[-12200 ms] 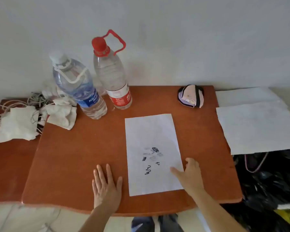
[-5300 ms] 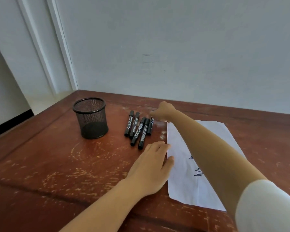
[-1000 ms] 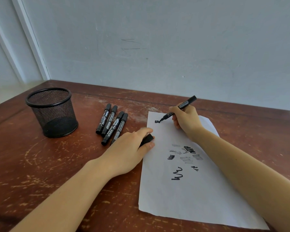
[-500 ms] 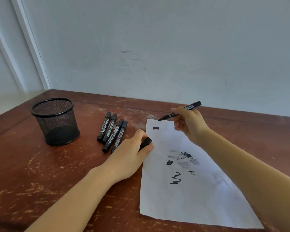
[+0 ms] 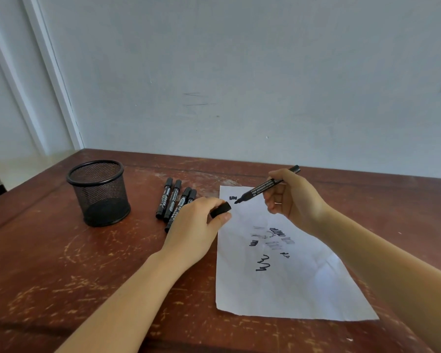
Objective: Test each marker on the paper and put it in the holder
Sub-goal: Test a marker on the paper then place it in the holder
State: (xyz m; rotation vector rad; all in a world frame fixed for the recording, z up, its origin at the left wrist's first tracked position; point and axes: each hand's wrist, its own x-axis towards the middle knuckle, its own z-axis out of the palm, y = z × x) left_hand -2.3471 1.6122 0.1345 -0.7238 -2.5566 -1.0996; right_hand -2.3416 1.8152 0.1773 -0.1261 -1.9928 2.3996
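My right hand (image 5: pixel 294 200) holds an uncapped black marker (image 5: pixel 261 186) tilted above the top of the white paper (image 5: pixel 285 284), its tip pointing left at a small black mark (image 5: pixel 232 197). My left hand (image 5: pixel 196 225) rests at the paper's left edge and pinches the black marker cap (image 5: pixel 220 209). Several capped black markers (image 5: pixel 172 200) lie side by side on the table, partly hidden by my left hand. The black mesh holder (image 5: pixel 99 192) stands to their left with nothing visible in it.
The worn brown wooden table (image 5: pixel 49 263) meets a pale wall at the back. A white door frame (image 5: pixel 49 72) stands at the far left. The paper carries several older black and grey scribbles (image 5: pixel 270 240).
The marker made a small black mark at the paper's top, then my right hand lifted it off. Now its tip points down toward my left hand, which has raised the cap slightly.
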